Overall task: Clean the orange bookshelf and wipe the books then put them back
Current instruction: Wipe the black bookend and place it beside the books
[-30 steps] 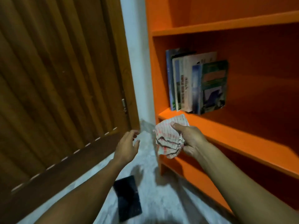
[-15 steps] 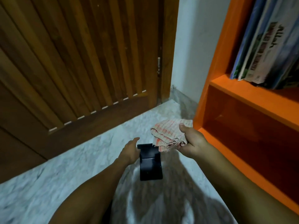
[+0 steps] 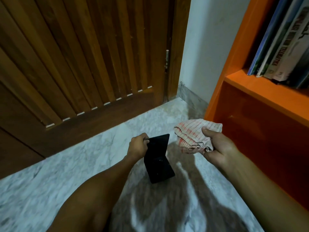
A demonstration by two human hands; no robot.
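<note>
The orange bookshelf (image 3: pixel 260 104) at right holds leaning books (image 3: pixel 284 41) on its upper shelf. On the marble floor (image 3: pixel 83 158), the left hand (image 3: pixel 137 147) grips a bent black bookend (image 3: pixel 158 158); the right hand (image 3: pixel 219 146) clutches a checked cloth (image 3: pixel 192 134).

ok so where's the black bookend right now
In the head view the black bookend stands on the marble floor near centre frame, its upper edge gripped by the left hand, just left of the checked cloth in the right hand.

Books (image 3: pixel 284 47) upright, leaning on orange bookshelf (image 3: pixel 267 91) – checked cloth (image 3: pixel 194 134) bunched.
</note>
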